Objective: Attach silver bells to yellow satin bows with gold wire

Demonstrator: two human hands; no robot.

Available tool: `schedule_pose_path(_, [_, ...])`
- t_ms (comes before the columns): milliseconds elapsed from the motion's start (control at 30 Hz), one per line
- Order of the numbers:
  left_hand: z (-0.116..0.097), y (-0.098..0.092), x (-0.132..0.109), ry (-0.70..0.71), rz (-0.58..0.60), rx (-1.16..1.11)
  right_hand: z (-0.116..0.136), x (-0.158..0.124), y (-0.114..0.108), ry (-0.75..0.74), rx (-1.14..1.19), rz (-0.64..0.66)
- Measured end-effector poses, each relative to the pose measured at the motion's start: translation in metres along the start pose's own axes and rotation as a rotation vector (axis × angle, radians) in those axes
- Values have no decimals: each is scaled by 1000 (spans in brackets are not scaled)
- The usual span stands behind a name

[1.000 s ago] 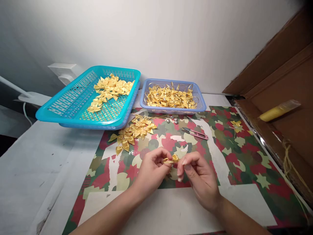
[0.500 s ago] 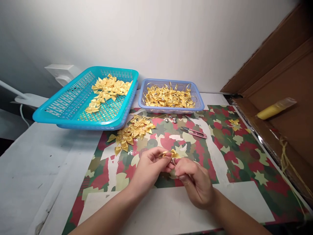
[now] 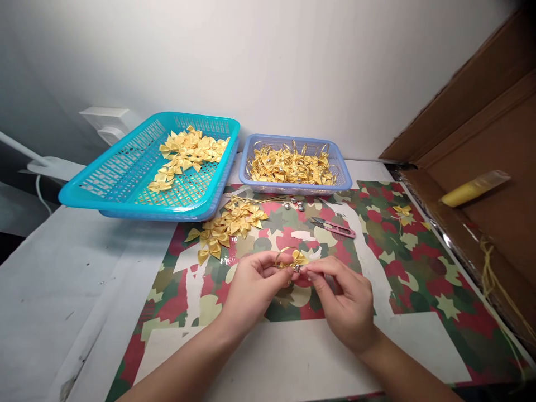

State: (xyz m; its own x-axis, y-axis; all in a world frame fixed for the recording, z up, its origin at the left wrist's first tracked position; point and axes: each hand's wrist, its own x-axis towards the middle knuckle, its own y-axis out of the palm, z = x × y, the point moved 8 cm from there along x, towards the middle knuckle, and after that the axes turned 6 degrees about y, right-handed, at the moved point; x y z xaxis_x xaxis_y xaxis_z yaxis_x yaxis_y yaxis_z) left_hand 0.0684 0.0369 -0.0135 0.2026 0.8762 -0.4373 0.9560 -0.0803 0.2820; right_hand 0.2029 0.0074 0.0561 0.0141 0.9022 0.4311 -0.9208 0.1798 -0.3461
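Our left grip [image 3: 253,287] clamps yellow bow [image 3: 300,257], gold loop [image 3: 285,249] leftward, in front of purple basket [image 3: 295,188]; right grip [image 3: 347,304] pinched together beside bell [image 3: 296,268].

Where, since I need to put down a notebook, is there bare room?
Roomiest: the nearly bare white tabletop, left of the patterned sheet and nearer than the teal basket. The sheet has space right of the right hand, nearer than the lone bow. Crowded: beyond the left hand across to the pink snips, among loose bows and bells.
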Motion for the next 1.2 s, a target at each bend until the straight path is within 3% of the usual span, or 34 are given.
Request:
schedule_pose_path(400, [-8,-1,1,73,-16,65,0,-2,5,9,-194,-15])
schedule_pose_path(1200, [1,2,0,-37,24,24,1,2,7,27,-319,32])
